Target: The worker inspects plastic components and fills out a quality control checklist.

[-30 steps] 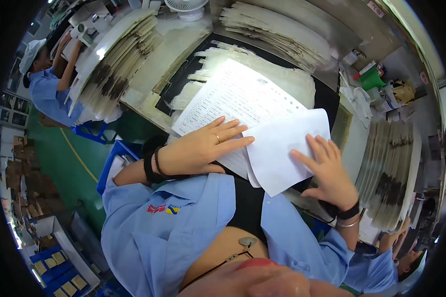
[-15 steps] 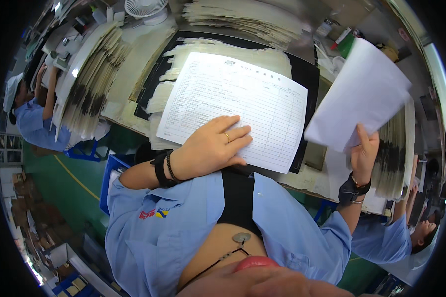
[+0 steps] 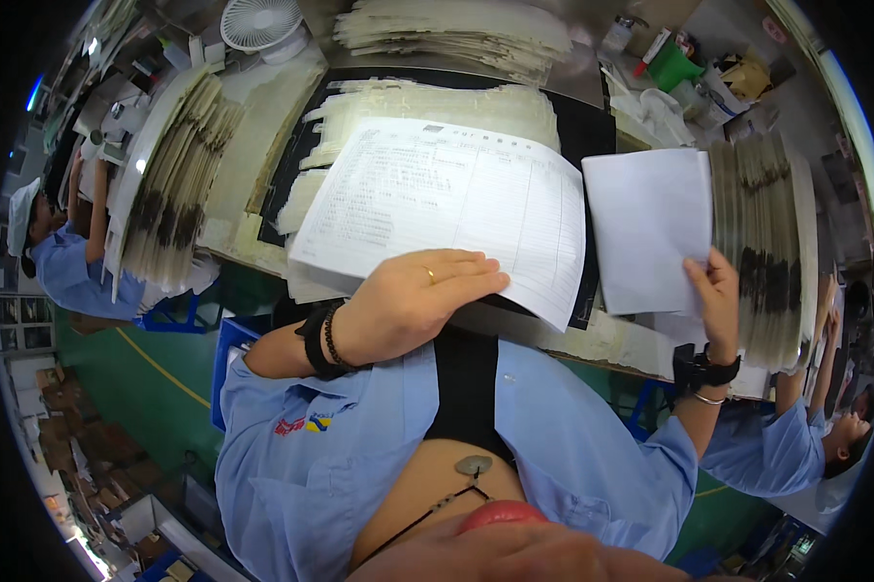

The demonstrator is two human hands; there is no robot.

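A printed form (image 3: 427, 184), white with a ruled table, bows upward over pale ragged-edged sheets (image 3: 514, 112) on a black board (image 3: 590, 126). My left hand (image 3: 413, 296) is at the form's near edge, fingers pressed together over it and the thumb out of sight; it seems to be gripping the edge. To the right, some blank white sheets (image 3: 645, 228) are held by their lower right part in my right hand (image 3: 716, 296), the thumb in front. These sheets overlap the board's right edge.
Stacks of pale sheets with dark stained edges stand on the left (image 3: 180, 179) and right (image 3: 762, 242). Another stack (image 3: 456, 34) lies at the back. A white fan (image 3: 260, 24) and a green container (image 3: 674, 68) are behind. Co-workers (image 3: 63, 247) sit on both sides.
My right hand has brought the blank sheets lower and closer to the board, from tilted to nearly upright. The left fingers have drawn together, and the printed form bows up more.
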